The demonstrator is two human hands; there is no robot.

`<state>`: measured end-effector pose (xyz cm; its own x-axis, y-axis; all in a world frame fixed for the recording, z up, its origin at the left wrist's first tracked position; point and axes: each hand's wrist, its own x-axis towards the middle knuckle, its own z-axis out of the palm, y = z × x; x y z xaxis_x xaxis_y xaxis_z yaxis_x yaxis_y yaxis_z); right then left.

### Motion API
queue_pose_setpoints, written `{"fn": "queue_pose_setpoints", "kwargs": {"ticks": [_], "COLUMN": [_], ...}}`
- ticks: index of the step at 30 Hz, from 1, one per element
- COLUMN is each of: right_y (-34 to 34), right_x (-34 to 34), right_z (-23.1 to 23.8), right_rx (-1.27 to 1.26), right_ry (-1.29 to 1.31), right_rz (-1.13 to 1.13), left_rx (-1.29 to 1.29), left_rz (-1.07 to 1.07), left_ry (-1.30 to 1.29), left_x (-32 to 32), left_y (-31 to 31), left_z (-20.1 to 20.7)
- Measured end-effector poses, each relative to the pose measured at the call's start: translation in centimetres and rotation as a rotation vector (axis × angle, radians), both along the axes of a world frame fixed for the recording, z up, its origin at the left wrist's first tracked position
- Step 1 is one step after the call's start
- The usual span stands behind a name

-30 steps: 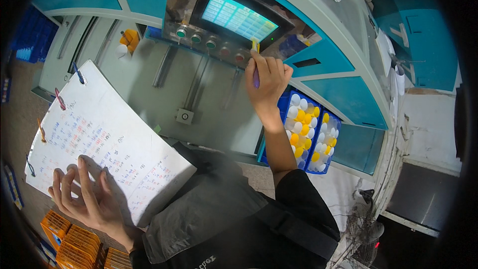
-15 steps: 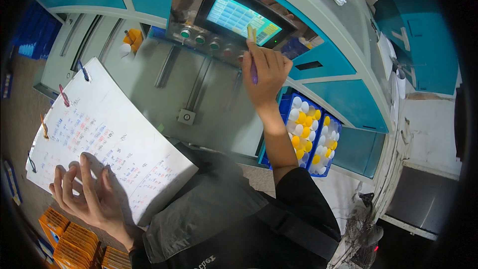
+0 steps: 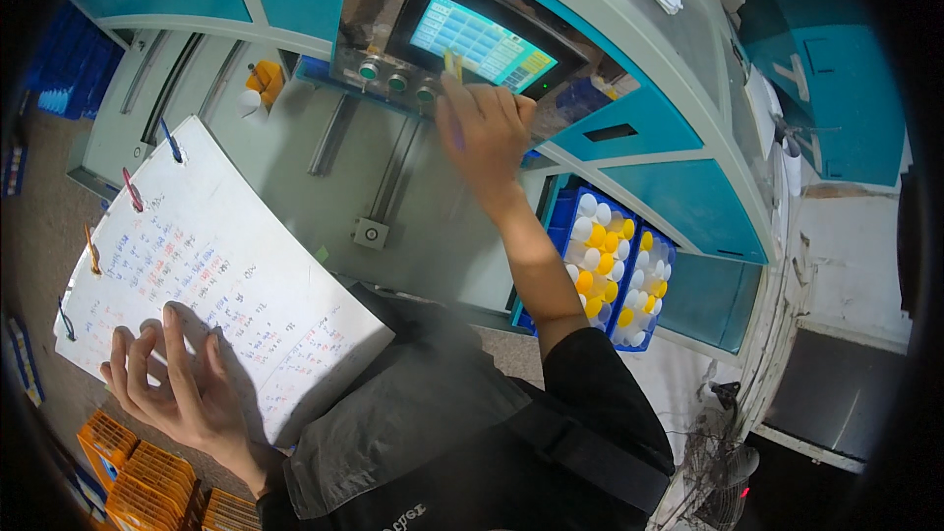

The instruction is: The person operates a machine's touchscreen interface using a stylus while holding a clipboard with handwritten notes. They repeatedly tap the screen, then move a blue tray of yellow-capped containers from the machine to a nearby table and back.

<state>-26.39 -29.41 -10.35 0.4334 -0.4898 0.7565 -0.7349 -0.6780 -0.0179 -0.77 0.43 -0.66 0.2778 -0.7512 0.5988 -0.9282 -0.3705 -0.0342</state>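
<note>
Bins (image 3: 560, 216) beside right forearm (image 3: 538, 265), right grip (image 3: 484, 128) around pen (image 3: 452, 66), left grip (image 3: 182, 393) apart over notebook (image 3: 221, 256)

— What is seen at the right?
— White and yellow round-topped pieces (image 3: 597, 236) are held in two blue trays (image 3: 561, 208); below, a caged fan (image 3: 724, 494) is seen.
— And at the left?
— Orange slatted baskets (image 3: 150, 494) are grouped in the lower corner; blue crates (image 3: 65, 59) are seen higher up.
</note>
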Motion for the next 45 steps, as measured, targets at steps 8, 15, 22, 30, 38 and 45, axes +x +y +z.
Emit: {"fn": "queue_pose_setpoints", "kwargs": {"ticks": [8,15,22,30,38,45], "right_y": [1.6,2.5,2.4,2.4,2.4,2.5], "right_x": [-2.3,-4.9,-5.3,-5.5,-5.7,-5.6], "right_z": [0.2,2.2,2.1,1.7,1.1,1.2], "right_rx": [0.053,0.012,0.01,0.015,0.005,0.035], "right_ry": [-0.005,-0.078,-0.059,-0.058,-0.038,-0.042], "right_rz": [-0.091,-0.205,-0.229,-0.22,-0.222,-0.237], "left_rx": [0.001,0.019,0.008,0.027,0.022,0.039], "left_rz": [-0.008,-0.009,-0.017,-0.009,-0.008,0.003], "left_ry": [-0.002,-0.034,-0.06,-0.053,-0.048,-0.044], "left_x": [0.0,0.1,0.2,0.3,0.2,0.2], "left_y": [0.0,0.0,-0.1,0.0,0.0,0.0], "left_z": [0.0,0.0,-0.1,-0.1,-0.2,-0.1]}}
